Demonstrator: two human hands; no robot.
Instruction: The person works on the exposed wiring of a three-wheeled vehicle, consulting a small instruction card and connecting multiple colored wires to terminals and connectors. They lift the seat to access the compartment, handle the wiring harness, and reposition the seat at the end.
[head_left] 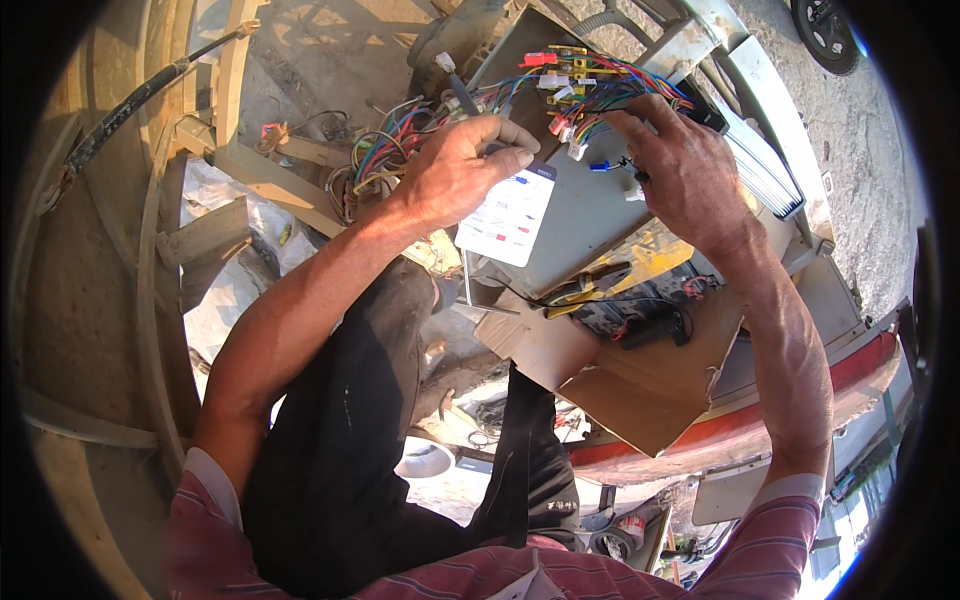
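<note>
My left hand [465,168] is closed, its thumb and forefinger meeting above a white card [508,215] with a dark top edge and small coloured pictures. What lies in that pinch, if anything, is hidden. Just beyond it stands a dark lead with a white connector [445,62]. My right hand [690,170] curls over the wiring, its fingers round a short dark wire lead [625,164] that ends in a blue connector [600,166]. A white connector [635,194] shows beneath. Beside the fingers spreads a multicoloured wiring harness [590,85] with red, white and yellow plugs.
Under the card is a grey metal panel [585,220]. More tangled wires [375,160] are at the left. Nearer me lie a torn cardboard piece [640,370], yellow-handled pliers [590,285] and a yellow part [650,255]. Wooden framing [160,230] stands on the left; a wheel [825,35] is far right.
</note>
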